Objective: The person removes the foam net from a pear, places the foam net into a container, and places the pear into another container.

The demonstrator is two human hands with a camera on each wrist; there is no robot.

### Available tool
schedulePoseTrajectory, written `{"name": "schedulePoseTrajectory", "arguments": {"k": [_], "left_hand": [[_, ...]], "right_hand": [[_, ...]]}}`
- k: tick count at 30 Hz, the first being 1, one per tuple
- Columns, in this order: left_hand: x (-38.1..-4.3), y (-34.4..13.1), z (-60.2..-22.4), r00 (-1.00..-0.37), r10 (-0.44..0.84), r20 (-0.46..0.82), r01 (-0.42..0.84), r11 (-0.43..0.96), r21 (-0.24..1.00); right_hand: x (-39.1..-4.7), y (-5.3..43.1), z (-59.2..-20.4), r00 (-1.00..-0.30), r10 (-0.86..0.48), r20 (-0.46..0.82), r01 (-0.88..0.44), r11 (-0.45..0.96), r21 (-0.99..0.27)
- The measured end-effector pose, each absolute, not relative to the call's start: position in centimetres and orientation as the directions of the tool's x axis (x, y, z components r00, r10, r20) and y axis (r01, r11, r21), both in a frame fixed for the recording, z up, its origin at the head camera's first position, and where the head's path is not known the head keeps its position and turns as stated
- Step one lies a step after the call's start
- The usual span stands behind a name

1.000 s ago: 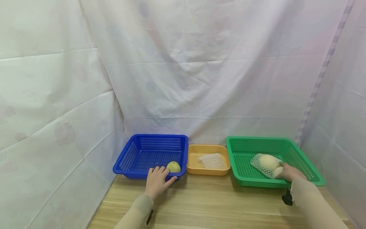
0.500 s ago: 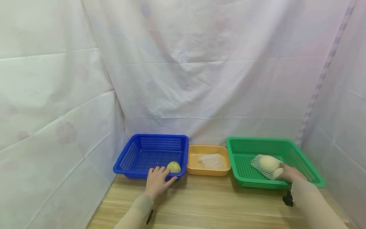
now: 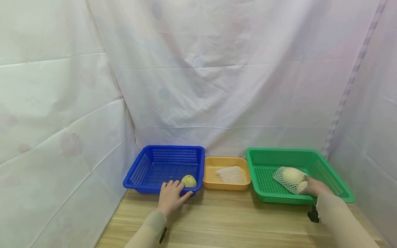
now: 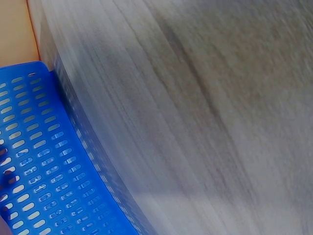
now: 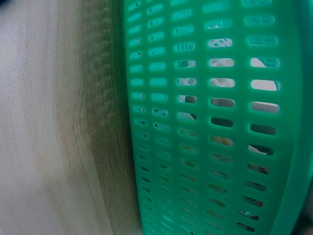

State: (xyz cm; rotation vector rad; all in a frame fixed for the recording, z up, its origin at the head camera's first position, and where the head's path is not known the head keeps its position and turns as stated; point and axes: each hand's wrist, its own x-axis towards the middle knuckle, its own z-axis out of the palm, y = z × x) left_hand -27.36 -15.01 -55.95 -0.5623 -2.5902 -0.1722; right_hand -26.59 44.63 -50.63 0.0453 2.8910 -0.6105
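My left hand (image 3: pixel 169 196) rests over the front rim of the blue basket (image 3: pixel 149 189), fingers reaching inside and thumb spread to the right along the rim. Beside those fingers lies a yellow-green pear (image 3: pixel 189 181). Dark fingers show faintly through the slots in the left wrist view. In the green basket (image 3: pixel 257 186), my right hand (image 3: pixel 317 187) holds the near right end of a fruit in a white foam net (image 3: pixel 291 176). A second pale round part (image 3: pixel 302 186) shows right at the fingers. Most right fingertips are hidden.
Between the baskets stands a small yellow-orange tray (image 3: pixel 209 184) holding a flat white foam net (image 3: pixel 231 174). All three containers stand in a row on the wooden table (image 3: pixel 229 220). White cloth (image 3: pixel 217 86) hangs behind and at both sides.
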Motion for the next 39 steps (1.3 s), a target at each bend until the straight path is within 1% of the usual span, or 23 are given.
{"name": "schedulePoseTrajectory", "arguments": {"k": [20,39], "left_hand": [[-27.5,-15.0,-56.2,-0.798,0.356,0.487,0.42,0.907,0.026],[-27.1,-15.0,-55.7,-0.796,0.356,0.489,0.422,0.906,0.027]], "right_hand": [[-26.4,44.5,-50.1,-0.985,0.003,-0.175,0.074,0.914,-0.399],[-25.7,44.2,-49.5,-0.997,0.012,-0.078,0.042,0.919,-0.392]]}}
